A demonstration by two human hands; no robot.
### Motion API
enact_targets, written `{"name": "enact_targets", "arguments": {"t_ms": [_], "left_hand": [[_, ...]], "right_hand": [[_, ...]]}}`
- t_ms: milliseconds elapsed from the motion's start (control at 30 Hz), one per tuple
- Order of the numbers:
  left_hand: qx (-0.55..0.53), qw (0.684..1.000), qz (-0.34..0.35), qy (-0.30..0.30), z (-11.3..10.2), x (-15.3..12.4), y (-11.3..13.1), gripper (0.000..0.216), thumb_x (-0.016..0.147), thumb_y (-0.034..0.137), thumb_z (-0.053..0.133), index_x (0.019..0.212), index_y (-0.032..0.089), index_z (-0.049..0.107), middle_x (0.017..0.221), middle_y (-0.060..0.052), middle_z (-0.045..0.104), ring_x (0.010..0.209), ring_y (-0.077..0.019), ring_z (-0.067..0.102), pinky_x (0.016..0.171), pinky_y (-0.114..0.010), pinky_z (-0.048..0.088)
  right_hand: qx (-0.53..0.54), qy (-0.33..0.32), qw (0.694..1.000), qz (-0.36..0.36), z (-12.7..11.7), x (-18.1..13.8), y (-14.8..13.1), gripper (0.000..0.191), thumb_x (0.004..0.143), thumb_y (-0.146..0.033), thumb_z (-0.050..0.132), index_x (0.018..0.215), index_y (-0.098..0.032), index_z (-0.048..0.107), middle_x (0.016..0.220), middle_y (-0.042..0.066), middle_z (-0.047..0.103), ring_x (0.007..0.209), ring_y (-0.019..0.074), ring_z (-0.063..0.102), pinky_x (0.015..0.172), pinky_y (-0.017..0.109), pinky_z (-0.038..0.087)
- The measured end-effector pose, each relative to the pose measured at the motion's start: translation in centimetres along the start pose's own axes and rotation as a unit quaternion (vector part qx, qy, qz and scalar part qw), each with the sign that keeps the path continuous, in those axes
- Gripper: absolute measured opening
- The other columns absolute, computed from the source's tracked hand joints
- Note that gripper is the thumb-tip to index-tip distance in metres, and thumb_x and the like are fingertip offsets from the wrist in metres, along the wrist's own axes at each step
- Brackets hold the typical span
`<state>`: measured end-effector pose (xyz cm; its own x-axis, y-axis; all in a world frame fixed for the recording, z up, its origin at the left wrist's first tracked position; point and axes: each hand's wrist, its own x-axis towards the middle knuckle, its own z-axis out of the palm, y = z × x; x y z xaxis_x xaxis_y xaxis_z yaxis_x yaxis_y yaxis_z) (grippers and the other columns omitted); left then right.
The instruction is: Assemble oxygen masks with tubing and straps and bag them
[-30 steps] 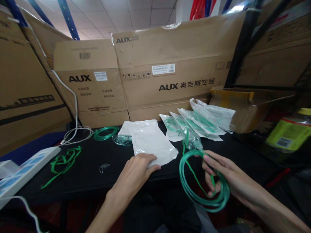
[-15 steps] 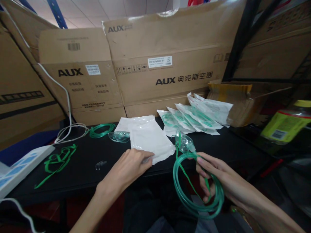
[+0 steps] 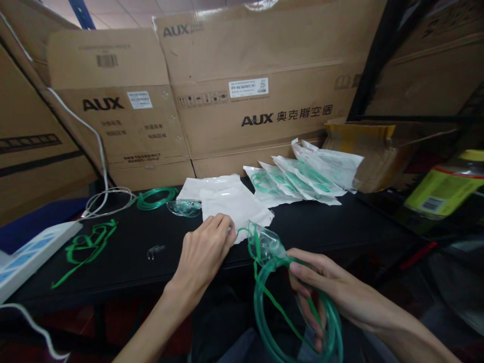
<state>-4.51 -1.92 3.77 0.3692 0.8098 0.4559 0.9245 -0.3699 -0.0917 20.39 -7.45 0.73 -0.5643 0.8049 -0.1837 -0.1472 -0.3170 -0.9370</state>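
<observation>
My left hand (image 3: pixel 212 244) pinches the near edge of a white plastic pouch (image 3: pixel 236 206) that lies on the black table. In my right hand (image 3: pixel 313 287) is a clear oxygen mask (image 3: pixel 267 243) with a coil of green tubing (image 3: pixel 260 302) and a green strap hanging from it. The mask sits beside the pouch's near right corner. Behind the pouch lies a second white pouch (image 3: pixel 192 187), partly covered. A clear mask (image 3: pixel 184 207) and a green tubing coil (image 3: pixel 156 198) rest to their left.
Several filled pouches (image 3: pixel 302 176) fan out at the back right, next to an opened carton (image 3: pixel 374 161). Green straps (image 3: pixel 91 244), a small clear connector (image 3: pixel 154 251) and a power strip (image 3: pixel 38 257) lie on the left. A yellow-labelled bottle (image 3: pixel 446 186) stands at the right. Large cardboard (image 3: pixel 264 60) walls the back.
My right hand has moved left and down, bringing the mask and tubing closer to the pouch. The left hand has drawn the pouch's near edge up and toward me.
</observation>
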Motion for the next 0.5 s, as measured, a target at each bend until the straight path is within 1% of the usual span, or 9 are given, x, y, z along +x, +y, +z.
{"name": "enact_targets", "arguments": {"t_ms": [100,267,367,500], "left_hand": [[-0.013,0.999,-0.002,0.043,0.1,0.06,0.02,0.007,0.099,0.026,0.058,0.097,0.021,0.062,0.098,-0.001,0.072,0.088,-0.0195,0.071,0.056,-0.026,0.039],[-0.044,0.996,0.002,0.079,0.2,0.06,0.05,0.009,0.1,0.027,0.056,0.1,0.021,0.063,0.095,0.0,0.073,0.079,-0.0179,0.071,0.061,-0.026,0.044],[-0.06,0.993,0.015,0.096,0.13,-0.07,0.15,0.016,0.103,0.028,0.051,0.101,0.02,0.064,0.098,-0.001,0.074,0.077,-0.0168,0.071,0.065,-0.026,0.047],[-0.069,0.991,0.032,0.109,0.08,-0.27,0.19,0.019,0.105,0.029,0.048,0.106,0.019,0.064,0.098,-0.003,0.075,0.077,-0.0163,0.072,0.068,-0.025,0.049]], "right_hand": [[-0.003,0.015,1.0,0.01,0.17,0.35,0.09,0.036,0.096,-0.05,0.062,0.082,-0.02,0.049,0.058,-0.009,0.053,0.043,0.0109,0.064,0.038,0.016,0.051],[-0.003,0.042,0.999,0.015,0.27,0.19,0.33,0.038,0.092,-0.051,0.067,0.08,-0.02,0.049,0.059,-0.009,0.052,0.043,0.0119,0.064,0.041,0.022,0.056],[0.006,0.049,0.999,0.019,0.37,0.2,0.6,0.04,0.091,-0.054,0.066,0.078,-0.02,0.048,0.056,-0.01,0.05,0.04,0.012,0.062,0.04,0.022,0.055],[0.008,0.063,0.998,0.024,0.58,0.45,0.7,0.044,0.089,-0.058,0.066,0.077,-0.021,0.047,0.054,-0.01,0.049,0.039,0.012,0.062,0.038,0.019,0.051]]}}
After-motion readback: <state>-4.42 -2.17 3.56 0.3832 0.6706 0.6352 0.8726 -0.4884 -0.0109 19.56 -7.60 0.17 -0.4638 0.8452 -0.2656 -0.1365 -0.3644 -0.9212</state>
